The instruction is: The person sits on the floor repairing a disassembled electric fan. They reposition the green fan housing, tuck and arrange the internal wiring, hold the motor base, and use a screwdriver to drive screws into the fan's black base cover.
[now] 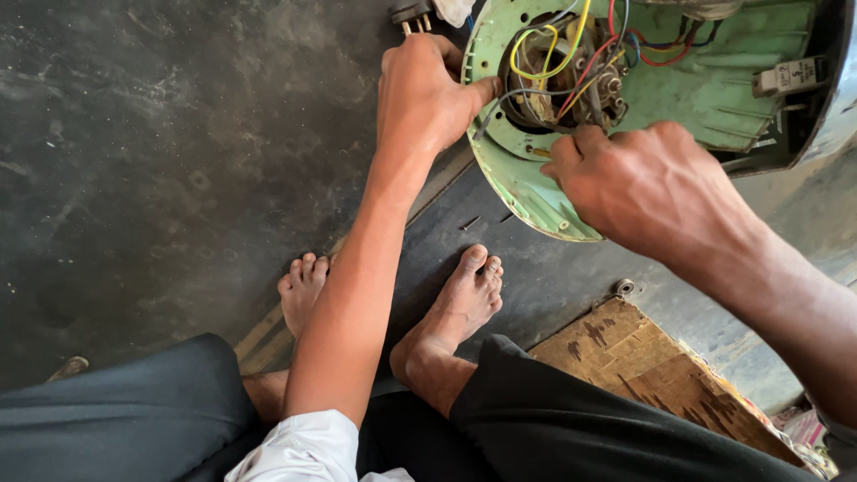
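- Green appliance base (714, 89) lies open-side up on the dark floor (134, 134), top right of view; its ring-shaped opening exposes a bundle of coloured wires (571, 62), so the tilt appears to be for access to the wiring
- Left hand (424, 94): arm stretched forward between the knees, wrist straight; grip closed over the rim of the base, thumb pressed on the green edge, probably steadying the housing
- Right hand (647, 183): comes in from the right, knuckles up, back of hand toward camera; fingertips curled down at the edge of the opening beside the wires; cannot tell whether the grip is pinched on anything, fingers hide it
- Plug (411, 13) on the floor just above the left hand; small screw (470, 222) lies loose below the base; worn cardboard piece (661, 375) lower right; bare feet (464, 299) planted on the floor near the base
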